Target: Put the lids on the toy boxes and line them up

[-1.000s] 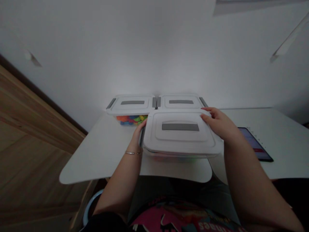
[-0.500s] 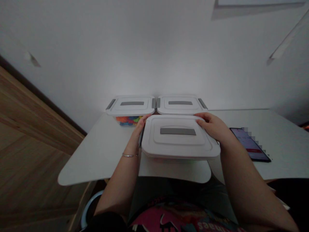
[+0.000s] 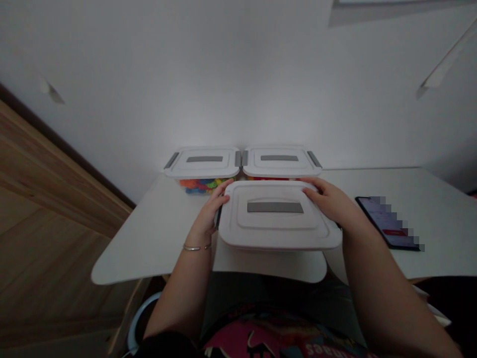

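A white lidded plastic box [image 3: 278, 223] with a grey bar on its lid sits on the white table [image 3: 149, 238] right in front of me. My left hand [image 3: 210, 211] grips its left side by the grey latch, fingers curled over the lid's edge. On the opposite side, my right hand [image 3: 330, 201] clasps the box the same way, fingers on the lid's far right corner. A thin bracelet circles my left wrist.
Two more white lidded boxes stand side by side against the wall: the left box [image 3: 203, 164] holds colourful pieces, the right box [image 3: 279, 161] shows red contents. A phone [image 3: 387, 221] with a lit screen lies on the table to the right. A wooden panel runs along the left.
The near box has come down and toward me and now lies lower on the table, no longer overlapping the back boxes. Both hands kept hold of its sides.
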